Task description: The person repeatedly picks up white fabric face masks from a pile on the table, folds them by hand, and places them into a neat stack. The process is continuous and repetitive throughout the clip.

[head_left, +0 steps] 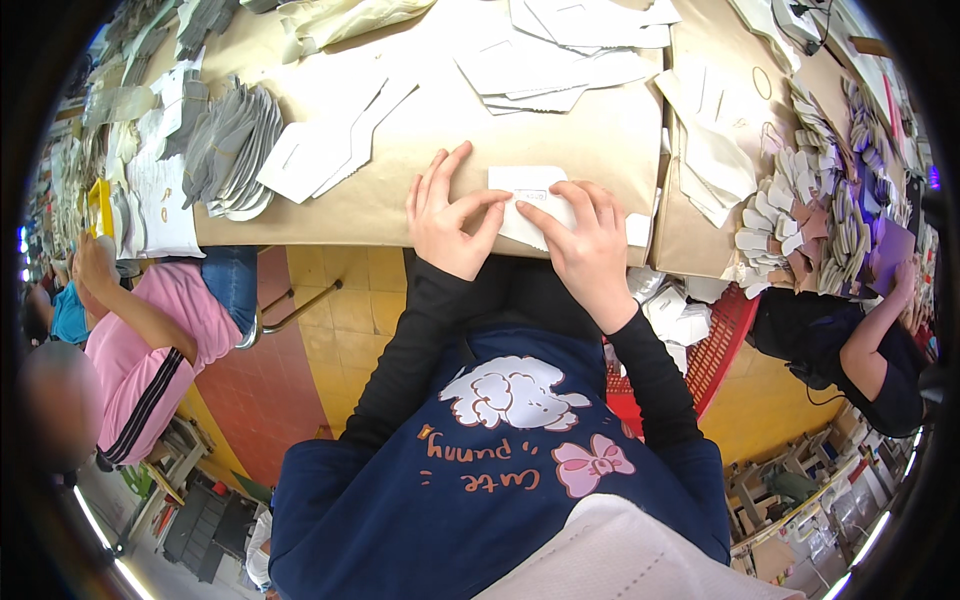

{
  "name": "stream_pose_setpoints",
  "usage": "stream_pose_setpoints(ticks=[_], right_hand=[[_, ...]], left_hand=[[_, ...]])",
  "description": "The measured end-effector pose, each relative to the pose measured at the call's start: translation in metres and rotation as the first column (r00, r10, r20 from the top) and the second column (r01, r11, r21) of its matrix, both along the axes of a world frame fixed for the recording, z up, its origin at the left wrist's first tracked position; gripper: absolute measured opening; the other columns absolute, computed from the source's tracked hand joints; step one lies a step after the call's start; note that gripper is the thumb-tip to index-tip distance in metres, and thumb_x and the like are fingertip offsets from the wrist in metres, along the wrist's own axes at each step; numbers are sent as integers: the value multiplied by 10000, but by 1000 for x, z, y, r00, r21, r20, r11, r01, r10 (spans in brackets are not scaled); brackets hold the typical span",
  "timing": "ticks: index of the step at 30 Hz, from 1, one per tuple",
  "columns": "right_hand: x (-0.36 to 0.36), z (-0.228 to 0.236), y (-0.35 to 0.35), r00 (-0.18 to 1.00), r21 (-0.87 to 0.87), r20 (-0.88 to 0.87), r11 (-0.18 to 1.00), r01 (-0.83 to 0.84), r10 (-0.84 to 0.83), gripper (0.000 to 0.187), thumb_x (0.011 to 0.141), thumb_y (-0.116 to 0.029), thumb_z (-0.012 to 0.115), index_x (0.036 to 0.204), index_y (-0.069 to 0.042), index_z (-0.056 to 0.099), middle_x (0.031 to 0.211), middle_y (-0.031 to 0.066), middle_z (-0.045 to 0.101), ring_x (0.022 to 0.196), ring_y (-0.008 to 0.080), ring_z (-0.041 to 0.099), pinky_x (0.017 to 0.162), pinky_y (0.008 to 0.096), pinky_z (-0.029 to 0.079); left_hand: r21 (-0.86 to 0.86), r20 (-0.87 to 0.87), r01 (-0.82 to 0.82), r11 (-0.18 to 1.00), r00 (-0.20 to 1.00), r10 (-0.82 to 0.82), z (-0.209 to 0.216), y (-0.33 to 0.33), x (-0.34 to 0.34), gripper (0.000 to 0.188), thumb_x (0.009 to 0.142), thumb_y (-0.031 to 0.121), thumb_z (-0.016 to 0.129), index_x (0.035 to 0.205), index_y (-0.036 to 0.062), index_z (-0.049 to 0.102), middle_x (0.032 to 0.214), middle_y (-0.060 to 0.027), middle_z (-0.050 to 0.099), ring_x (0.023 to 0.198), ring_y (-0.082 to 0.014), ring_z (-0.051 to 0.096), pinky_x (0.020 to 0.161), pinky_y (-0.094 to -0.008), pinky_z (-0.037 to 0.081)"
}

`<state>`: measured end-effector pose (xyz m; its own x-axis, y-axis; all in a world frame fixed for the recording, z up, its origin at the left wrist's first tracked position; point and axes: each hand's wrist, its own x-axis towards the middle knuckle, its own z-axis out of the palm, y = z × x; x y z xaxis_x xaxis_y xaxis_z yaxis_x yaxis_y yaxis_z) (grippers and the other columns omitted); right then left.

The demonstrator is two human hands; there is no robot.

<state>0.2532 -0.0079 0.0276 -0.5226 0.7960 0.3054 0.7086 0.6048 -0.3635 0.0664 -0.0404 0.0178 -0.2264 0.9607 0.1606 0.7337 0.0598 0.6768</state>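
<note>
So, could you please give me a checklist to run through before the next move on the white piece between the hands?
1. White piece on the table: ok, near the front edge.
2. Left hand in place: ok, thumb and index fingertip at the printed mark's left side.
3. Right hand in place: ok, fingertips at the piece.
4. Printed mark firmly attached: cannot tell.
5. Space beside the right hand free: not ok, another white piece lies there.
6. Grey stack apart from the work: ok, off to the left.
</note>
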Motion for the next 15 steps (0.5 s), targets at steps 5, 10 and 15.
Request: stream_pose_setpoints(ticks=[5,10,15], right_hand=[[-4,5,-5,996,3,93,1000,15,-15,529,751,-58,660,1214,-305,731,1193,62,588,1141,300,542,983,459,451],[-14,6,-12,983,54,164,996,68,-76,572,767,-63,640,1287,-299,679,1220,64,548,1167,306,519,1026,474,435],[-25,0,-13,965,67,217,988,136,-147,569,781,-86,635,1316,-278,657,1217,58,531,1164,292,514,1025,462,435]], left_hand=[[20,-32,-39,999,999,39,0,2,3,148,815,221,775,955,208,821,1424,-62,586,1386,-317,460,1140,-449,318],[24,-29,-52,998,998,52,-2,3,4,145,819,221,777,956,199,819,1415,-59,594,1379,-312,469,1132,-445,328],[31,-50,-62,998,997,63,-4,4,4,169,819,216,776,983,202,814,1406,-53,601,1361,-303,489,1127,-445,336]])
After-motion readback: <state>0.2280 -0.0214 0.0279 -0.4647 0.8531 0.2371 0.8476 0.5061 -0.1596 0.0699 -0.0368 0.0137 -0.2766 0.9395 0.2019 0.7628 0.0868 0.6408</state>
